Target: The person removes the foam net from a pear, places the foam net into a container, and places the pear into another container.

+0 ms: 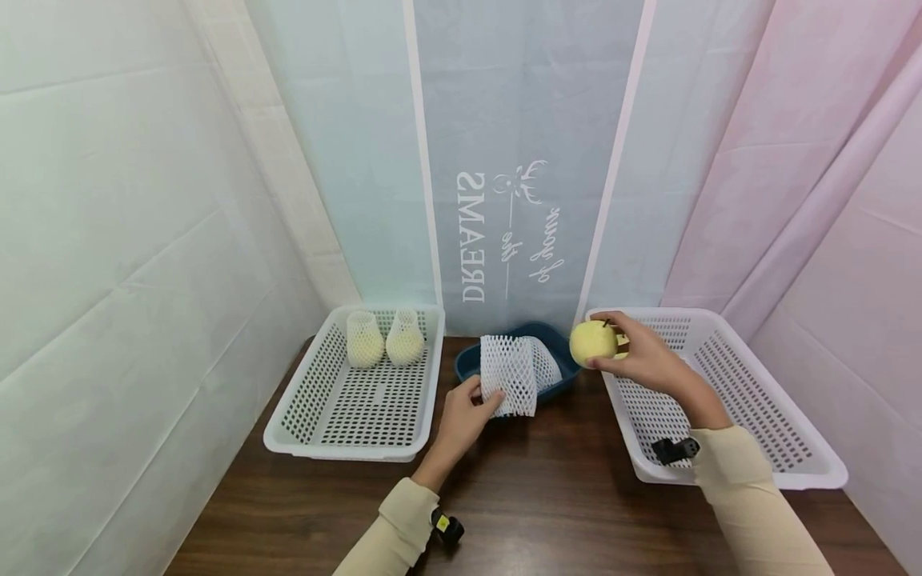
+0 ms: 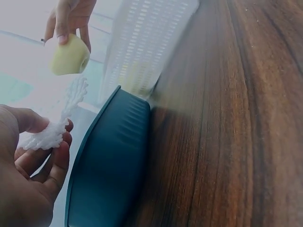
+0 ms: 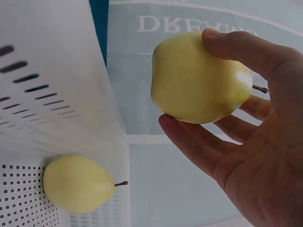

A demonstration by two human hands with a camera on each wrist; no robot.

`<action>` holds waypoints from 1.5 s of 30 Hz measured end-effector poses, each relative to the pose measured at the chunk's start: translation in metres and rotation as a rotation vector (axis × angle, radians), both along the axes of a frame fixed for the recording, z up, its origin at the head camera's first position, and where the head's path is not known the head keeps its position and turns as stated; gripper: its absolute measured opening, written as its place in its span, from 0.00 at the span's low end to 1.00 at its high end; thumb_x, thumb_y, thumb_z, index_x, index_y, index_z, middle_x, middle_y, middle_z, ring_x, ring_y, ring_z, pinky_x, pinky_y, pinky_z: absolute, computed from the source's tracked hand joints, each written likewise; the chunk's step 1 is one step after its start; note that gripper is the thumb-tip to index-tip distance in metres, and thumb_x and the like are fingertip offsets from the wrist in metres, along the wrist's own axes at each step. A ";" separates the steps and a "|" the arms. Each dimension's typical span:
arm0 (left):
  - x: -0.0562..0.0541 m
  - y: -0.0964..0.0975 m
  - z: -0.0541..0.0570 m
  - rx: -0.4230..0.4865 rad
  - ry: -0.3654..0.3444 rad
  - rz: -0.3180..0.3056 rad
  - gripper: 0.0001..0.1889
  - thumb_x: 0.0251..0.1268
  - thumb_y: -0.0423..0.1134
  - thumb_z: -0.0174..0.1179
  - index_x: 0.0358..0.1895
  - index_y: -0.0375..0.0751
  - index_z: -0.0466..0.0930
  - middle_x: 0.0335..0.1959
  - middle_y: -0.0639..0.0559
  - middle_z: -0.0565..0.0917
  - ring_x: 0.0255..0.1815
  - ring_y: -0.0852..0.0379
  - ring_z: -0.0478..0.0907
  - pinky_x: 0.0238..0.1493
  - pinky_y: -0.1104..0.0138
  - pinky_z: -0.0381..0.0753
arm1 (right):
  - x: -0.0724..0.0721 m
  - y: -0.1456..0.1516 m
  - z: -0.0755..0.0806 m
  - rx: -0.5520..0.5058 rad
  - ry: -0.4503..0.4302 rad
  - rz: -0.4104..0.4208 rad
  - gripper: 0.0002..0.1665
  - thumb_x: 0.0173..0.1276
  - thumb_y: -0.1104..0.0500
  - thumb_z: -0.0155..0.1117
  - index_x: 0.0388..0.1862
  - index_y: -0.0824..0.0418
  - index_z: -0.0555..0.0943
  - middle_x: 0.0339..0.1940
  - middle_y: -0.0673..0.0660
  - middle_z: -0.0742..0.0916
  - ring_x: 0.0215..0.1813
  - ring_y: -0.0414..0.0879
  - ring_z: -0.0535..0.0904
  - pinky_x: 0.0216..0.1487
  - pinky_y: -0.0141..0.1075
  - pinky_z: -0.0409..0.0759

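On the tabletop (image 1: 562, 504), the left hand (image 1: 463, 414) has its grip closed on a white net (image 1: 508, 374), pinched between thumb and fingers, before a blue tub (image 2: 111, 161) holding more netting (image 1: 546, 364). The right hand's (image 1: 641, 358) grip, partly spread, curls round a pear (image 1: 593, 344) near the right basket's (image 1: 814, 478) left rim; a second pear (image 3: 78, 184) lies inside. Two netted pears (image 1: 365, 346) sit at the left basket's (image 1: 346, 450) far end. Beyond hangs a printed curtain (image 1: 533, 96).

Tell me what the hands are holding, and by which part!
The right hand holds a yellow pear by its rounded sides. The left hand pinches a white foam net near its lower left corner in the head view.
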State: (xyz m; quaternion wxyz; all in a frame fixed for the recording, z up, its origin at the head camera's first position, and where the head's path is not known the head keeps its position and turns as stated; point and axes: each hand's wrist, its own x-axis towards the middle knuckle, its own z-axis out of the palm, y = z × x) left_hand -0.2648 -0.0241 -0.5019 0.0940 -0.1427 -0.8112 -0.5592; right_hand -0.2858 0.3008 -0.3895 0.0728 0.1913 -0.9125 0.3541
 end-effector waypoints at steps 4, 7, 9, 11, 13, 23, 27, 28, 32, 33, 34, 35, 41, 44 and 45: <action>-0.003 0.003 0.002 0.000 0.002 0.024 0.07 0.71 0.40 0.71 0.42 0.43 0.84 0.21 0.59 0.77 0.20 0.67 0.63 0.25 0.74 0.65 | -0.001 0.004 0.000 -0.006 -0.017 0.003 0.45 0.64 0.58 0.82 0.75 0.66 0.71 0.61 0.72 0.82 0.59 0.67 0.82 0.46 0.36 0.88; -0.005 0.004 0.003 0.005 0.004 0.029 0.07 0.71 0.40 0.71 0.43 0.42 0.85 0.23 0.58 0.79 0.21 0.66 0.65 0.26 0.73 0.66 | -0.002 0.007 0.000 -0.007 -0.026 -0.001 0.45 0.64 0.57 0.82 0.75 0.66 0.71 0.61 0.72 0.82 0.60 0.68 0.81 0.47 0.38 0.88; -0.007 0.004 0.004 0.006 0.000 0.026 0.08 0.72 0.41 0.71 0.43 0.41 0.85 0.24 0.56 0.80 0.22 0.66 0.66 0.26 0.73 0.67 | -0.002 0.009 0.000 0.009 -0.025 -0.015 0.45 0.65 0.56 0.82 0.75 0.65 0.71 0.62 0.72 0.82 0.61 0.68 0.80 0.48 0.40 0.87; -0.008 0.005 0.005 0.012 -0.012 0.023 0.08 0.72 0.41 0.70 0.45 0.41 0.85 0.26 0.55 0.83 0.23 0.66 0.67 0.27 0.73 0.68 | -0.003 0.011 0.001 0.025 -0.027 -0.030 0.45 0.65 0.55 0.82 0.75 0.65 0.71 0.63 0.73 0.82 0.62 0.69 0.80 0.48 0.42 0.87; -0.009 0.006 0.006 0.011 -0.024 0.023 0.08 0.72 0.41 0.70 0.46 0.42 0.85 0.28 0.54 0.85 0.24 0.65 0.69 0.28 0.74 0.68 | -0.003 0.013 0.002 0.042 -0.028 -0.044 0.46 0.65 0.53 0.82 0.76 0.65 0.70 0.64 0.73 0.82 0.64 0.70 0.79 0.49 0.44 0.87; -0.016 0.012 0.007 0.056 -0.069 0.009 0.10 0.73 0.41 0.69 0.50 0.41 0.85 0.35 0.49 0.92 0.27 0.64 0.75 0.29 0.73 0.73 | -0.008 0.026 0.000 0.083 -0.017 -0.077 0.46 0.66 0.52 0.81 0.76 0.66 0.70 0.66 0.77 0.82 0.65 0.74 0.79 0.53 0.58 0.85; -0.019 0.014 0.007 0.059 -0.066 0.009 0.10 0.73 0.41 0.68 0.50 0.40 0.85 0.34 0.48 0.92 0.27 0.64 0.76 0.29 0.73 0.73 | -0.010 0.031 0.000 0.084 -0.027 -0.083 0.46 0.66 0.51 0.80 0.76 0.67 0.69 0.66 0.77 0.81 0.65 0.75 0.79 0.54 0.60 0.85; -0.020 0.014 0.007 0.059 -0.067 0.012 0.10 0.73 0.40 0.69 0.50 0.40 0.85 0.35 0.48 0.92 0.28 0.64 0.76 0.30 0.73 0.73 | -0.010 0.033 0.000 0.078 -0.036 -0.083 0.46 0.66 0.52 0.80 0.76 0.67 0.69 0.66 0.77 0.81 0.65 0.75 0.79 0.55 0.60 0.85; -0.022 0.017 0.007 0.061 -0.071 0.029 0.10 0.73 0.40 0.68 0.50 0.39 0.86 0.37 0.48 0.93 0.29 0.64 0.77 0.31 0.73 0.75 | -0.012 0.037 -0.001 0.080 -0.049 -0.093 0.47 0.67 0.51 0.80 0.76 0.67 0.68 0.66 0.78 0.81 0.66 0.76 0.78 0.56 0.61 0.85; -0.023 0.017 0.008 0.063 -0.072 0.033 0.10 0.73 0.40 0.68 0.50 0.39 0.86 0.37 0.47 0.93 0.29 0.64 0.78 0.31 0.73 0.75 | -0.012 0.039 -0.001 0.077 -0.053 -0.095 0.47 0.67 0.51 0.80 0.76 0.67 0.68 0.66 0.78 0.81 0.66 0.76 0.78 0.56 0.61 0.85; -0.024 0.018 0.009 0.065 -0.073 0.037 0.10 0.73 0.40 0.68 0.51 0.40 0.86 0.38 0.47 0.93 0.29 0.65 0.78 0.31 0.73 0.75 | -0.013 0.040 -0.002 0.077 -0.055 -0.095 0.47 0.67 0.51 0.79 0.77 0.68 0.68 0.67 0.78 0.80 0.66 0.76 0.78 0.56 0.61 0.85; -0.024 0.018 0.009 0.065 -0.073 0.043 0.10 0.73 0.40 0.68 0.50 0.40 0.86 0.38 0.47 0.93 0.30 0.65 0.78 0.31 0.73 0.76 | -0.014 0.041 -0.002 0.077 -0.057 -0.096 0.47 0.67 0.51 0.79 0.77 0.68 0.68 0.67 0.78 0.80 0.66 0.76 0.78 0.56 0.61 0.85; -0.028 0.021 0.011 0.049 -0.065 0.069 0.10 0.73 0.41 0.68 0.49 0.39 0.86 0.37 0.47 0.92 0.28 0.65 0.78 0.30 0.73 0.76 | -0.019 0.047 -0.005 0.078 -0.066 -0.108 0.47 0.68 0.51 0.78 0.77 0.69 0.67 0.68 0.78 0.79 0.66 0.76 0.78 0.56 0.60 0.85; -0.031 0.021 0.009 0.026 -0.058 0.083 0.11 0.72 0.41 0.68 0.48 0.37 0.86 0.38 0.46 0.89 0.31 0.64 0.78 0.32 0.72 0.77 | -0.021 0.051 -0.007 0.083 -0.063 -0.120 0.48 0.68 0.51 0.78 0.77 0.70 0.66 0.68 0.79 0.79 0.66 0.77 0.78 0.56 0.60 0.84; -0.032 0.022 0.009 0.011 -0.055 0.091 0.11 0.72 0.41 0.68 0.48 0.37 0.87 0.39 0.46 0.88 0.32 0.64 0.78 0.33 0.72 0.78 | -0.022 0.052 -0.007 0.083 -0.062 -0.126 0.48 0.68 0.52 0.78 0.77 0.70 0.66 0.68 0.79 0.79 0.67 0.77 0.78 0.56 0.60 0.83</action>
